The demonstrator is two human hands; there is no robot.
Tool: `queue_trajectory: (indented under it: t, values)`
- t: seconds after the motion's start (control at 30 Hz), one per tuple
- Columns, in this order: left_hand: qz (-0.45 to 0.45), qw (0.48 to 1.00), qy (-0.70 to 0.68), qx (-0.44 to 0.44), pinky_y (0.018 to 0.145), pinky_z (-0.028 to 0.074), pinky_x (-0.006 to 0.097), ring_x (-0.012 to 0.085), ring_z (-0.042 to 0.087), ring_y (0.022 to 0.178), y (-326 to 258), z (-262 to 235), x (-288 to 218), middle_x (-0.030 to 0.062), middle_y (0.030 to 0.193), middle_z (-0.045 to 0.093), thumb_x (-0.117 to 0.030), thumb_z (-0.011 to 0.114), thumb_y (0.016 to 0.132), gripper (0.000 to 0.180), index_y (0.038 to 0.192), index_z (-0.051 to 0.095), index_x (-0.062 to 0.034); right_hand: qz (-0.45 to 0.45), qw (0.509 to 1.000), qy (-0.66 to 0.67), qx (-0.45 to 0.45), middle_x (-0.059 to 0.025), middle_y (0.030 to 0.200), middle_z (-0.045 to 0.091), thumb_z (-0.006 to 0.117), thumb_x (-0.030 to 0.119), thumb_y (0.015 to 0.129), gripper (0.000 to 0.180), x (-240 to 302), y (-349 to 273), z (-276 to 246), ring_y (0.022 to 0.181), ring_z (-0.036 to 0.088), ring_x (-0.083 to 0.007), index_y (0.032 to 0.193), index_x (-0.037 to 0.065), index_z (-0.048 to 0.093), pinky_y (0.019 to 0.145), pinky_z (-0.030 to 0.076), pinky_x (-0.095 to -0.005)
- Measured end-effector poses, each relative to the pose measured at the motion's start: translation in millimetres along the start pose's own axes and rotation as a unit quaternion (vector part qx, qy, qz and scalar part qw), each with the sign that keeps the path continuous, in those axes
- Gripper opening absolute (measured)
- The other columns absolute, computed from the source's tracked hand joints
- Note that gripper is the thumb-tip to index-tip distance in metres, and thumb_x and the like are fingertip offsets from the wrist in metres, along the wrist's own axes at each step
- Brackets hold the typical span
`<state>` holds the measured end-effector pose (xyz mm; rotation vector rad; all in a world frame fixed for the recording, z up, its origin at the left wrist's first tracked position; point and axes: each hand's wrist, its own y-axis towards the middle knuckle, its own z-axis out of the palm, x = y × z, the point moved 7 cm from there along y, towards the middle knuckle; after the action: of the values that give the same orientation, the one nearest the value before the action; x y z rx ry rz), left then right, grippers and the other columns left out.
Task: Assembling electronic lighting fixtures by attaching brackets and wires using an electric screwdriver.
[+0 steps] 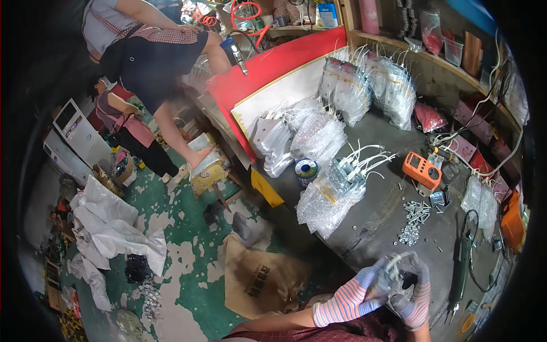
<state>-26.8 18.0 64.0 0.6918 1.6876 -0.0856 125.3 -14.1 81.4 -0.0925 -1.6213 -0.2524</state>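
Note:
Both my hands wear striped knit gloves at the near edge of the dark workbench (376,228). My left hand (347,299) is closed on a small part in clear bubble wrap (390,276). From the other side my right hand (419,299) grips the same wrapped part, fingers curled around its right edge. Motion blur and the clear film hide what is inside. Just beyond the hands lie a heap of small nuts (409,235) and a pile of screws (417,211). A bubble-wrapped bundle with white wires (336,199) lies farther left.
More wrapped bundles (393,91) line the bench's back. An orange multimeter (422,170), a spool (306,168) and a dark green corded hand tool (462,268) lie on it. A red panel (273,74) borders the far left; a person (159,68) bends beyond it.

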Motion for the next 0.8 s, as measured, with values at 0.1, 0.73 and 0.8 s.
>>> queue_trajectory:
  t: [0.1, 0.73, 0.8]
  values:
    - [0.013, 0.995, 0.073, 0.072, 0.103, 0.043, 0.043, 0.0399, 0.052, 0.119, -0.7, 15.7, 7.6, 0.022, 0.135, 0.05, -0.025, 0.073, 0.082, 0.084, 0.148, 0.027, -0.0041, 0.038, 0.998, 0.05, 0.014, -0.0041, 0.098, 0.059, 0.083, 0.042, 0.07, 0.066, -0.6, 1.1, 2.6, 0.089, 0.056, -0.0143, 0.117, 0.003, 0.057, 0.082, 0.045, -0.031]
    - [-0.069, 0.988, -0.09, -0.107, 0.092, 0.047, 0.04, 0.0197, 0.054, 0.106, 8.0, -80.6, -23.4, 0.007, 0.124, 0.055, -0.023, 0.079, 0.078, 0.085, 0.146, 0.031, -0.0043, -0.003, 0.939, 0.171, -0.298, 0.0042, 0.064, 0.044, 0.058, 0.029, 0.097, 0.023, -22.5, 18.6, -95.1, 0.053, 0.037, -0.0052, 0.095, 0.007, 0.057, 0.049, 0.027, -0.0227]
    - [-0.016, 0.984, 0.034, -0.172, 0.1, 0.042, 0.039, 0.022, 0.048, 0.117, 2.4, -124.8, -23.5, 0.0102, 0.135, 0.047, -0.027, 0.081, 0.075, 0.1, 0.151, 0.02, -0.0042, 0.042, 0.956, 0.14, -0.253, 0.0031, 0.068, 0.05, 0.058, 0.027, 0.097, 0.02, -56.4, 11.5, -85.8, 0.057, 0.043, -0.0059, 0.098, 0.007, 0.06, 0.052, 0.034, -0.0231]
